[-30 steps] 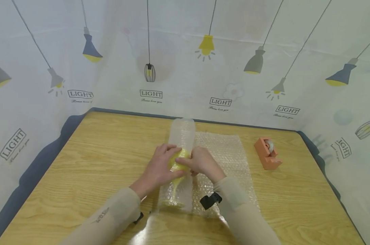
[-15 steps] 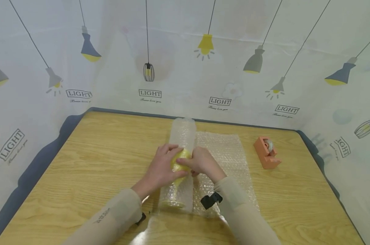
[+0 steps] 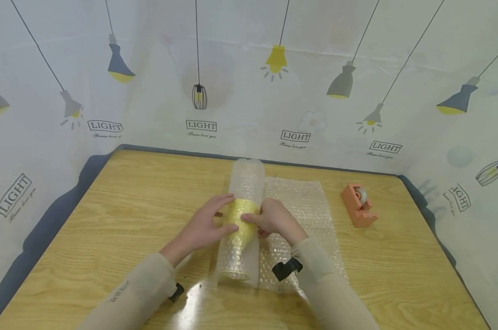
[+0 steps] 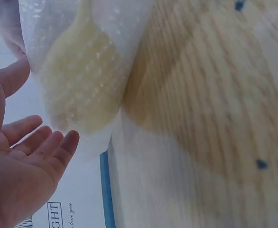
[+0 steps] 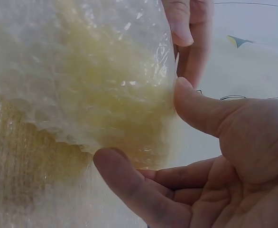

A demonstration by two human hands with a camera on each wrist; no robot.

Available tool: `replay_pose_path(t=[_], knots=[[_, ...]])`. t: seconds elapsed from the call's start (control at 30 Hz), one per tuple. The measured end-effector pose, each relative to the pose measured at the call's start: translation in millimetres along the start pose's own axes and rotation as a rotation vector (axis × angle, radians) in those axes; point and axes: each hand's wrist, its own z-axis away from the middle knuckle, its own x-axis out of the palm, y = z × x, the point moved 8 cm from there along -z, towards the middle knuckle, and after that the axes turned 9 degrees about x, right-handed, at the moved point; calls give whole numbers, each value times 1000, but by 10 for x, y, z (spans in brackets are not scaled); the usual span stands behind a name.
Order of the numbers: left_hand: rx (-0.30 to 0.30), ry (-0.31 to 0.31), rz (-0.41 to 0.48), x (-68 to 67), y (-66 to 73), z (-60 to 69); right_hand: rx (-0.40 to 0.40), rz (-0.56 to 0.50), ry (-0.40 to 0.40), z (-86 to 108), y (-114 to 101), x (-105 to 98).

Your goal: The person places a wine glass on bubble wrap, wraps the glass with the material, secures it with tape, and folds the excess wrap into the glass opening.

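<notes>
A yellow goblet (image 3: 241, 238) lies inside a roll of bubble wrap (image 3: 247, 176) at the table's middle, its foot toward me. The plastic veils its outline. From the right side my right hand (image 3: 276, 220) grips the roll, thumb on top and fingers low at its edge. My left hand (image 3: 203, 229) is at the roll's left side with fingers spread and relaxed, the thumb tip at the wrap. In the left wrist view the goblet's bowl (image 4: 82, 80) shows through the bubbles beside those fingers. The right wrist view has the right thumb and index finger against the wrap (image 5: 125, 80).
An unrolled stretch of bubble wrap (image 3: 302, 206) lies flat to the right of the roll, partly under my right forearm. Farther right stands an orange tape dispenser (image 3: 358, 208) with a roll of tape. A lamp-printed curtain (image 3: 240, 101) borders the wooden table (image 3: 150, 183) behind.
My left hand has drawn back to the left off the top of the wrapped goblet, uncovering more yellow. The right hand keeps its grip in nearly the same place.
</notes>
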Motion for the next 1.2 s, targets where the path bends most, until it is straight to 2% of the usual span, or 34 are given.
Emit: replay_pose_path(t=[0.23, 0.47, 0.77, 0.93, 1.2], knots=[[-81, -17, -1, 40, -98, 27, 8, -17, -39, 13, 35, -4], [-27, -11, -45, 63, -24, 0, 5, -15, -64, -10, 90, -10], [6, -26, -83, 95, 12, -21, 5, -45, -107, -38, 162, -24], [-5, -22, -108, 142, 20, -42, 11, -34, -117, -37, 201, -34], [-28, -10, -117, 211, 27, -72, 6, -112, -185, -49, 298, -17]])
